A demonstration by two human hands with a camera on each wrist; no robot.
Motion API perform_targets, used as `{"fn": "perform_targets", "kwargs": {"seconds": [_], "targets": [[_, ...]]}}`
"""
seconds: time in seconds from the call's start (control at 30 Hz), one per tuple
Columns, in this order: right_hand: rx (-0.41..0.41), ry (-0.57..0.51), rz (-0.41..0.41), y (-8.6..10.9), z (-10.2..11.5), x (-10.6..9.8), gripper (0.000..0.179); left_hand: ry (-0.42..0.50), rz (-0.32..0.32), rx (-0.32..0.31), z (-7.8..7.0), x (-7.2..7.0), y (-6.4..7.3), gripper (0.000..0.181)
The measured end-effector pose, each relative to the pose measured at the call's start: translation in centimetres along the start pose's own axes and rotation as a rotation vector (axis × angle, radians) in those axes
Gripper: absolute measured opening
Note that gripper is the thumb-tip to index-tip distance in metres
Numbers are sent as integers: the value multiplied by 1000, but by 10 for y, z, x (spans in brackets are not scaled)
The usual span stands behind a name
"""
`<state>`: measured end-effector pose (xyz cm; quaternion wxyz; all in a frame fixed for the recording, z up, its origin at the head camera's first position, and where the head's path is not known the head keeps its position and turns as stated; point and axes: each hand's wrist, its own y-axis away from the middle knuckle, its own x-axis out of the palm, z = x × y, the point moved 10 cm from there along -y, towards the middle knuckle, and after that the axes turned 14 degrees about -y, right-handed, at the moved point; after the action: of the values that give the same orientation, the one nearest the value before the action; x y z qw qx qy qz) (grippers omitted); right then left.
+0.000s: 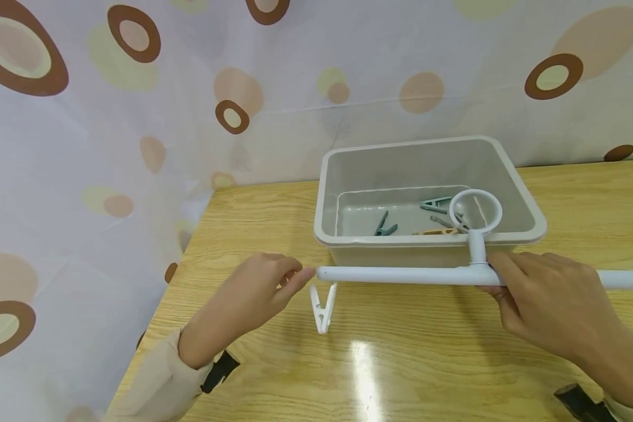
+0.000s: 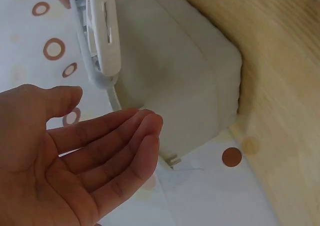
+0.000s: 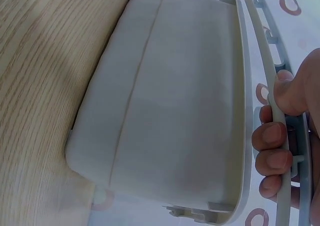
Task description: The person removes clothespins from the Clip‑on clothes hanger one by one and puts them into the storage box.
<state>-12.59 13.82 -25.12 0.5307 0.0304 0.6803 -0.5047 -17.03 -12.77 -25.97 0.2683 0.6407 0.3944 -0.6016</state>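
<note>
My right hand [image 1: 559,305] grips a pale straight-bar hanger [image 1: 401,275] just beside the stem of its ring [image 1: 475,211]. In the right wrist view the fingers [image 3: 272,158] curl round a rail of the bar, and small hooks show along it. A white clothespin [image 1: 322,310] hangs under the bar's left end; the left wrist view shows this clothespin [image 2: 104,30] close up. Just left of that end is my left hand [image 1: 255,293], its fingers loosely bent and the palm [image 2: 60,171] holding nothing.
Behind the bar a grey plastic bin [image 1: 429,241] stands on the wooden table [image 1: 274,217]. Inside lie a dark green clothespin [image 1: 385,225], another green one [image 1: 434,204] and a yellow one [image 1: 438,232]. A dotted cloth [image 1: 295,70] hangs behind and at the left.
</note>
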Motion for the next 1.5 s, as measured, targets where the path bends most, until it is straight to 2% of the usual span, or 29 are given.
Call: {"fn": "perform_targets", "kwargs": {"seconds": [0.1, 0.2, 0.27, 0.33, 0.5, 0.57, 0.67, 0.8, 0.9, 0.97, 1.07, 1.13, 1.2, 1.33, 1.4, 1.5], "targets": [[-4, -3, -19, -1, 1, -2, 35, 124, 71, -15, 6, 18, 9, 41], [-7, -6, -32, -2, 2, -4, 40, 226, 102, -32, 8, 34, 17, 42], [-7, -7, -32, -2, 2, -3, 43, 329, 119, -55, 9, 45, 23, 41], [-6, -8, -31, -2, 1, -3, 44, 478, 149, -89, 7, 58, 28, 41], [-1, -6, -4, -1, 1, -1, 44, 940, 220, -116, -7, 88, 38, 43], [4, -6, 11, 0, 1, 0, 46, 1074, 223, -107, -13, 93, 40, 43], [13, -9, 14, -1, 1, 0, 49, 1221, 215, -107, -19, 99, 41, 44], [7, -11, -1, -3, 5, 2, 43, 1405, 192, -114, -24, 104, 44, 45], [-9, -20, -11, -5, 7, 4, 43, 1519, 171, -120, -27, 107, 47, 42], [-14, -24, -16, -6, 8, 4, 43, 1559, 154, -108, -28, 107, 47, 38], [-13, -24, -17, -6, 8, 4, 43, 1559, 127, -93, -29, 105, 46, 36], [-21, -26, -17, -6, 9, 4, 44, 1493, 83, -91, -28, 101, 45, 37], [-33, -31, -17, -5, 11, 5, 48, 1324, -4, -106, -24, 94, 44, 36], [-44, -37, -9, -4, 14, 6, 50, 888, -222, -143, -17, 71, 45, 25], [-37, -37, -2, -3, 14, 6, 49, 676, -334, -128, -19, 56, 46, 20], [-34, -27, 1, -2, 14, 6, 49, 451, -444, -111, -24, 42, 47, 15]]}}
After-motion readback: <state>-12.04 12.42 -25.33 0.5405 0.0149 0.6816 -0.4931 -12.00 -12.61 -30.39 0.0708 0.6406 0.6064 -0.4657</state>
